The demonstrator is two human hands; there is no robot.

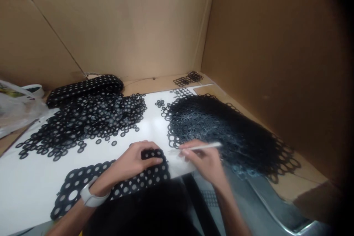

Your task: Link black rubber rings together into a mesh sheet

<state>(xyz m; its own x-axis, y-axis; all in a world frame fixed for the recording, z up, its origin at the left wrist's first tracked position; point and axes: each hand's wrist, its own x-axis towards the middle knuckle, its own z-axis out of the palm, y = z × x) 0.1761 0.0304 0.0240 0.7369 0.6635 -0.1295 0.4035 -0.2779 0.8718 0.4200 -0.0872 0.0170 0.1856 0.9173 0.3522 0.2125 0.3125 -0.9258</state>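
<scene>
My left hand [135, 160], with a white band at the wrist, is closed on the right end of a black sheet of joined rings [80, 175]. Its thumb and fingers pinch a folded or stacked part of that sheet. Between the fingers of my right hand [203, 158] is a slim white pen-like tool [206, 146]. The tool's blurred tip points left, close to the sheet's right end but apart from it. What kind of tip it has cannot be made out.
Behind my left hand spreads a heap of small black rings [94, 118]. A large pile of black ring netting [221, 129] lies at right. A rolled dotted black sheet [85, 86] and a plastic bag [19, 107] are at back left. Cardboard walls [138, 25] enclose the white board [24, 188].
</scene>
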